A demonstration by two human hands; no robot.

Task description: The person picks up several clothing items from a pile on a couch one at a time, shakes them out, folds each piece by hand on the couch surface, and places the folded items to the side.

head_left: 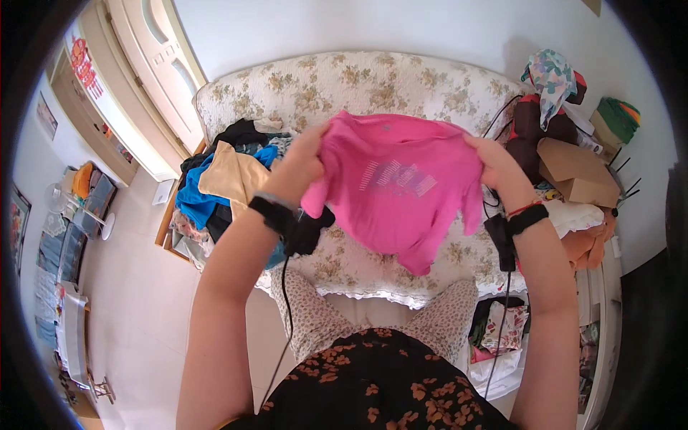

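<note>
A pink long-sleeved shirt (pixel 401 193) with a pale printed patch on its chest hangs spread out in front of me, above the sofa seat. My left hand (pixel 309 159) grips it by one shoulder. At the other shoulder, my right hand (pixel 493 161) has its fingers closed on the cloth. The neckline is at the top, between my hands, and the lower edge droops unevenly. Both wrists wear black straps with small boxes and cables. Beside my left forearm lies a heap of clothes, with a beige garment (pixel 233 175) on top and a blue garment (pixel 192 199) next to it.
A sofa with a floral cover (pixel 373 75) stands against the wall. On its right are an open cardboard box (pixel 579 170) and a patterned cloth bundle (pixel 550 80). Under the seat at right sits a bin of folded clothes (pixel 502 330). A white fan (pixel 82 208) stands far left.
</note>
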